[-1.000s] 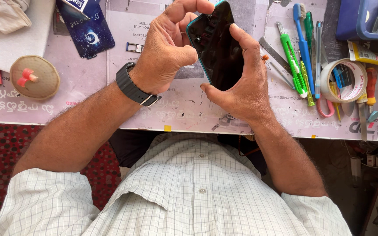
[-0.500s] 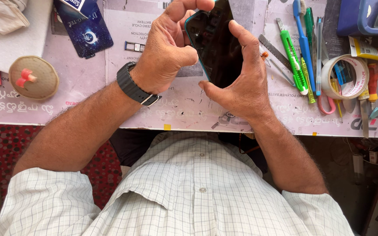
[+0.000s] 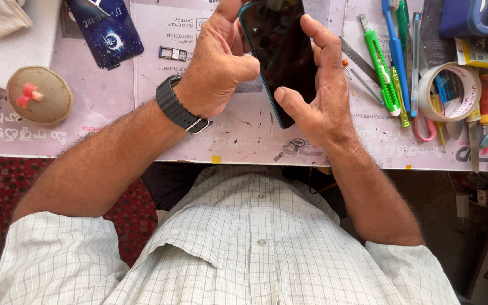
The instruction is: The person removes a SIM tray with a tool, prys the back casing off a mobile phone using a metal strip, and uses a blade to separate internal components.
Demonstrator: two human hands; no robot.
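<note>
From the head camera, you hold a dark phone [image 3: 282, 53] above the bench [image 3: 244, 138], its black screen facing up and its teal edge showing along the left side. Your right hand [image 3: 317, 96] grips it from the right: the fingers [image 3: 324, 42] wrap over the far edge and the thumb presses the lower part of the screen. Your left hand [image 3: 221, 68] is curled closed against the phone's left edge, the thumb tip touching the frame and the forefinger reaching up along its top corner. A black wristwatch [image 3: 179, 107] sits on your left wrist. On the bench, a small SIM tray [image 3: 173, 53] lies just left of that hand, and a dark blue card packet [image 3: 105, 28] lies farther left. A round tan pad with a red clip [image 3: 39, 94] rests near the left end. To the right of the phone lie a green utility knife [image 3: 380, 65], a blue-handled tool [image 3: 397, 51] and a roll of clear tape [image 3: 448, 90], all well apart from your hands.
</note>
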